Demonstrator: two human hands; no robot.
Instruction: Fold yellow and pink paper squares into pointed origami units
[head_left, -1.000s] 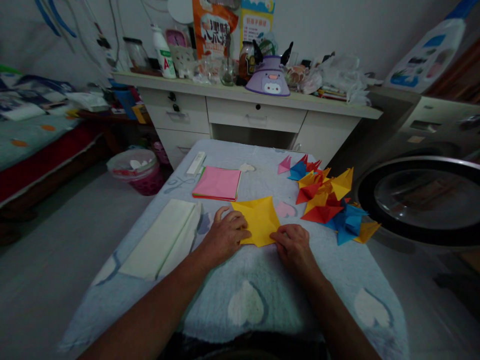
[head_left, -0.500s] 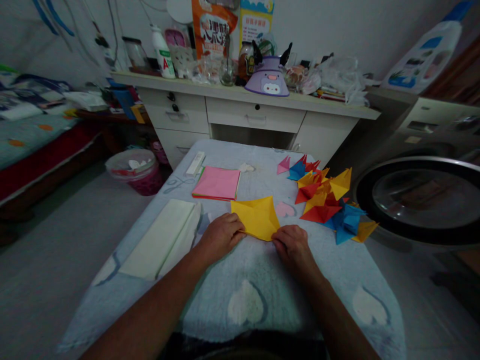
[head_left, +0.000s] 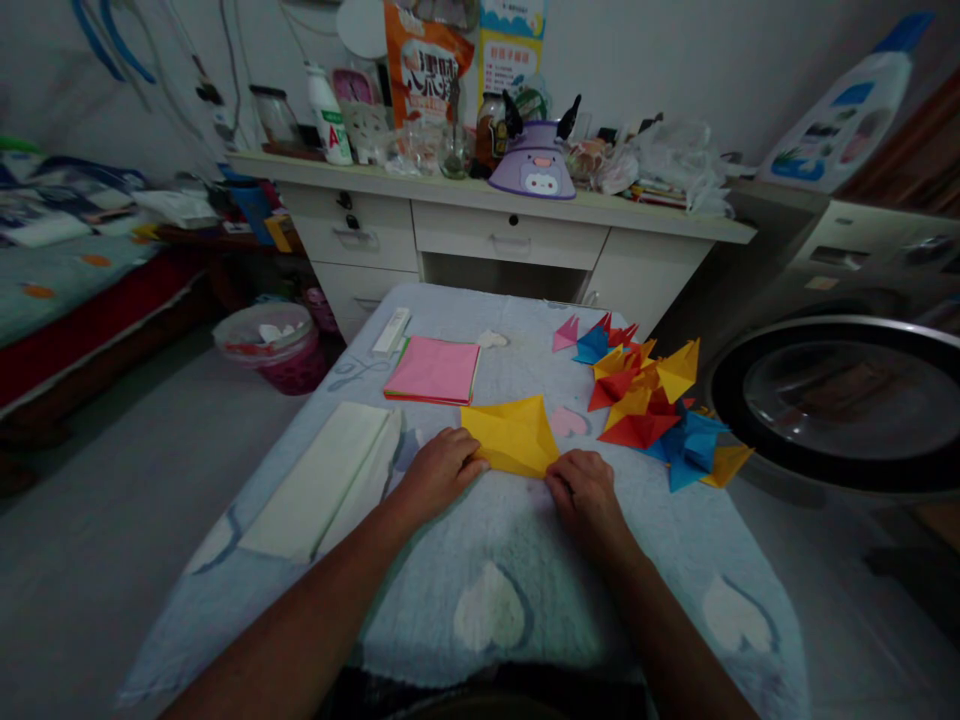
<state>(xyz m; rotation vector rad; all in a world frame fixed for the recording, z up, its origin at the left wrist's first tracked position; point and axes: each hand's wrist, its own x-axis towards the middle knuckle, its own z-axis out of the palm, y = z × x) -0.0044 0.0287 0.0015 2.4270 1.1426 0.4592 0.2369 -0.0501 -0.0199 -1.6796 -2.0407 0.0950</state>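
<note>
A partly folded sheet of yellow origami paper (head_left: 511, 436) lies on the cloth-covered table in front of me. My left hand (head_left: 444, 466) pinches its near left corner, thumb and fingers closed on the edge. At the near right corner, my right hand (head_left: 583, 486) grips the paper with bent fingers. A stack of square coloured paper (head_left: 433, 369), pink on top, lies just beyond my left hand. To the right of the yellow sheet sits a pile of folded paper figures (head_left: 646, 405) in red, yellow, blue and pink. The undersides of both hands are hidden.
A folded whitish cloth or paper (head_left: 322, 485) lies left of my left forearm, and a small white box (head_left: 391, 332) near the far left edge. Beyond the table stands a white cabinet (head_left: 510, 235) with cluttered top. A washing machine (head_left: 847, 270) is at right, a bin (head_left: 281, 350) at left.
The near edge of the yellow paper has been brought slightly up and looks flatter. Both hands keep hold of its near corners with little movement. The view has tilted slightly.
</note>
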